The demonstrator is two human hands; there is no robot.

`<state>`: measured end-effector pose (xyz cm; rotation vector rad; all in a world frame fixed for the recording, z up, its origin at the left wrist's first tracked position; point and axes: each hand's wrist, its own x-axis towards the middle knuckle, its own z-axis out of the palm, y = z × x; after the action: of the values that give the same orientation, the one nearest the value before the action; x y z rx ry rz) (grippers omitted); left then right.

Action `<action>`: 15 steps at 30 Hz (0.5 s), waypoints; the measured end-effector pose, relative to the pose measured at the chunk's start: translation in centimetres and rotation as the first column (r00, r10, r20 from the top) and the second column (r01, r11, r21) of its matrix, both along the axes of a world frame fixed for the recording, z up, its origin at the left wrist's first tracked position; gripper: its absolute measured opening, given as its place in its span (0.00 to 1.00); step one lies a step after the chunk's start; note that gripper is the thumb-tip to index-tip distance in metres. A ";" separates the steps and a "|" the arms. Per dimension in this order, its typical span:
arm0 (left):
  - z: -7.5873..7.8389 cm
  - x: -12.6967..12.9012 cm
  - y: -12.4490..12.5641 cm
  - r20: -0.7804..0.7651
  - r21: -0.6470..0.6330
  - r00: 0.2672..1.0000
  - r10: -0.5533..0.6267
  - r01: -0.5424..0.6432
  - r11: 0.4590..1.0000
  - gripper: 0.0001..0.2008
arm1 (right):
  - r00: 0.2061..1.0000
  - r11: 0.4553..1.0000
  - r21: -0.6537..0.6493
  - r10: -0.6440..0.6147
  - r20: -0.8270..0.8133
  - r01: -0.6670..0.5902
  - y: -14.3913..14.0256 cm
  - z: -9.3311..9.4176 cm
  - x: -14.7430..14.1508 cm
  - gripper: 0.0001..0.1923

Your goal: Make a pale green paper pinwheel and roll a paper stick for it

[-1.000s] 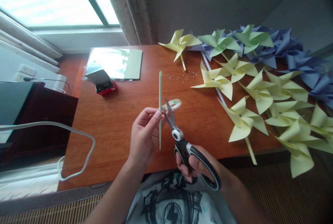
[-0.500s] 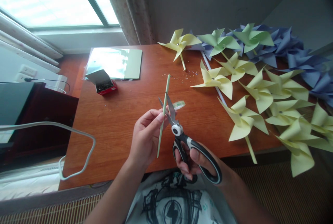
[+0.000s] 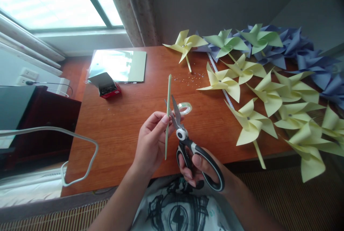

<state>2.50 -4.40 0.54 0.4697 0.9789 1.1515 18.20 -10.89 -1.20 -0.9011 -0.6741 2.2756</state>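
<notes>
My left hand (image 3: 150,141) pinches a thin pale green paper stick (image 3: 168,91), held nearly upright above the wooden table (image 3: 118,130). My right hand (image 3: 197,168) grips the black and grey handles of a pair of scissors (image 3: 185,138). The blades are parted around the stick at about its middle, just above my left fingertips. A roll of clear tape (image 3: 185,107) lies on the table right behind the blades.
Yellow pinwheels (image 3: 252,123), green ones (image 3: 225,43) and blue ones (image 3: 303,52) cover the table's right side. At the back left lie a glossy sheet (image 3: 118,64) and an open red box of pins (image 3: 106,86). Small pins are scattered near the middle. A white cable (image 3: 80,152) loops at left.
The stick tilted right and came back close to upright. The scissors rose slightly and the blades stayed parted around the stick. Both hands stayed in the same place.
</notes>
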 end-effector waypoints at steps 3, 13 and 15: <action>-0.1 0.0 0.0 -0.003 -0.009 1.000 -0.006 0.006 1.000 0.10 | 0.999 1.000 0.020 -0.006 -0.042 0.007 0.0 -0.4 -0.1 0.29; -0.4 0.0 0.0 -0.010 0.041 0.999 0.042 -0.042 0.998 0.08 | 0.999 1.000 0.024 -0.004 -0.048 0.005 0.0 -0.4 -0.1 0.29; -0.4 0.1 0.0 -0.029 0.052 0.998 0.047 -0.045 0.998 0.08 | 0.999 1.000 0.024 -0.009 -0.053 0.010 0.0 -0.4 -0.1 0.28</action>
<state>2.55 -4.41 0.15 0.5095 0.9927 1.2164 18.05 -10.90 -1.58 -0.8281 -0.6716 2.2698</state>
